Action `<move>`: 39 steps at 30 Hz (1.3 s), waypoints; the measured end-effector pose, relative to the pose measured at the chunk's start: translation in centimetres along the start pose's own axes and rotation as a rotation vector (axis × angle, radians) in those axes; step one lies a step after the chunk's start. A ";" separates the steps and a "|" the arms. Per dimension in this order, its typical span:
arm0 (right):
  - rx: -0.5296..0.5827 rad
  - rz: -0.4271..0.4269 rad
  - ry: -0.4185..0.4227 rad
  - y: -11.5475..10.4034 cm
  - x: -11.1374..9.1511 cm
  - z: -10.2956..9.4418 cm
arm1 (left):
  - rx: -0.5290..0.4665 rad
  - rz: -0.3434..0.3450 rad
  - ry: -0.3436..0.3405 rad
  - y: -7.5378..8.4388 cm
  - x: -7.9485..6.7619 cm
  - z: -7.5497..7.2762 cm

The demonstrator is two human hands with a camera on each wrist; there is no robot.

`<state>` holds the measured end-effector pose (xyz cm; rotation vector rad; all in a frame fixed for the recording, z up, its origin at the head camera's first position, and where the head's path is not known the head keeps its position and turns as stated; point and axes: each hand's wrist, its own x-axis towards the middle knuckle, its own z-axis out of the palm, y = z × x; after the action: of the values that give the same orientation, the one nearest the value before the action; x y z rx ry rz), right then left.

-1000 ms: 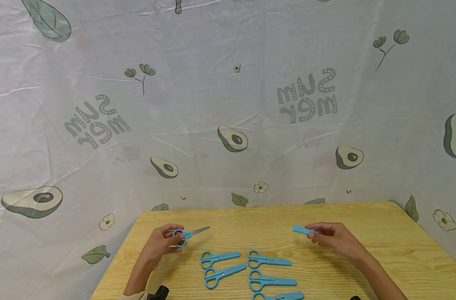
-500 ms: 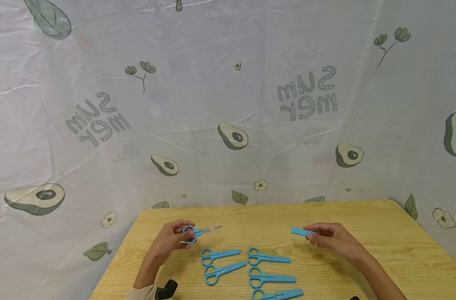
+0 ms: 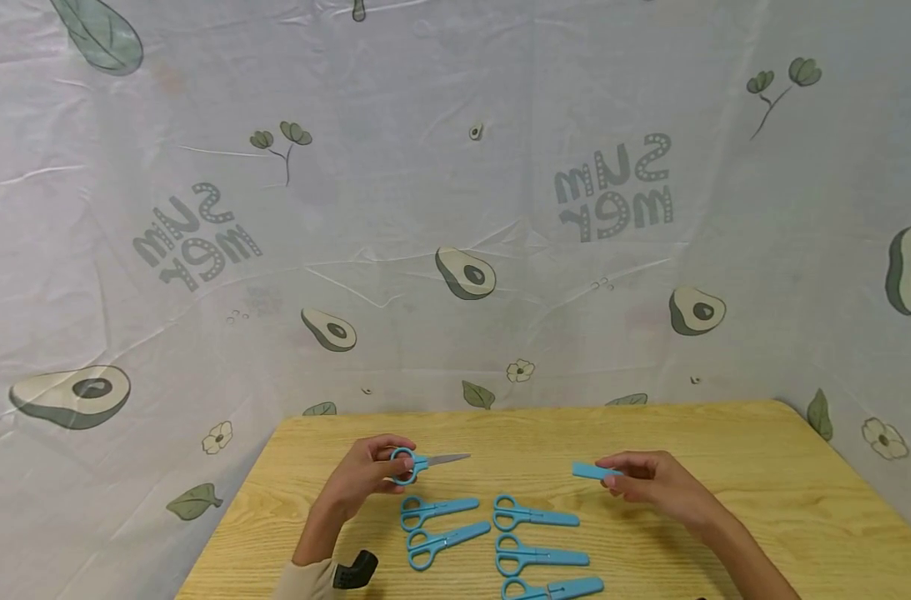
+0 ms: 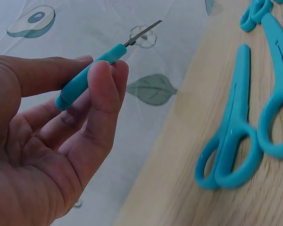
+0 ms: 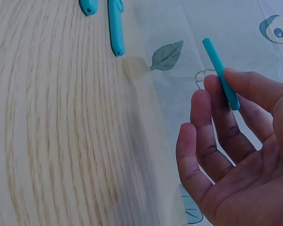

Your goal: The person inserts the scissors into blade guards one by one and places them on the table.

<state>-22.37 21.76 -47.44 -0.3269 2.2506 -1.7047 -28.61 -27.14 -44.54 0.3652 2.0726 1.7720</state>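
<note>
My left hand (image 3: 368,475) pinches a pair of blue-handled scissors (image 3: 421,462) by the finger loops, its bare metal blades (image 4: 146,33) pointing right. Across from it, my right hand (image 3: 653,483) holds a flat blue blade cover (image 3: 590,471) between thumb and fingertips; in the right wrist view the cover (image 5: 219,70) shows edge-on. Both hands are raised above the table, with a gap between the blade tips and the cover. Below and between them lie several blue scissors with covers on, among them one pair (image 3: 447,537) at the left and another (image 3: 541,557) at the right.
The covered scissors lie in two columns on the light wooden table (image 3: 763,467), handles to the left. Behind the table hangs a pale curtain (image 3: 395,208) printed with avocados and leaves. A black strap device (image 3: 356,570) sits at my left wrist.
My left hand has moved right with the bare scissors, bringing the blades closer to the cover. The right hand has shifted slightly left, still holding the cover. The scissors on the table stay put.
</note>
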 end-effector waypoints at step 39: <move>0.059 -0.054 -0.037 -2.2 2.3 2.6 | -0.077 0.015 -0.141 2.1 4.4 7.3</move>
<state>-23.56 18.03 -46.25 -0.4052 2.1796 -1.7734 -29.35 -18.47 -43.93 0.4711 1.9042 1.7748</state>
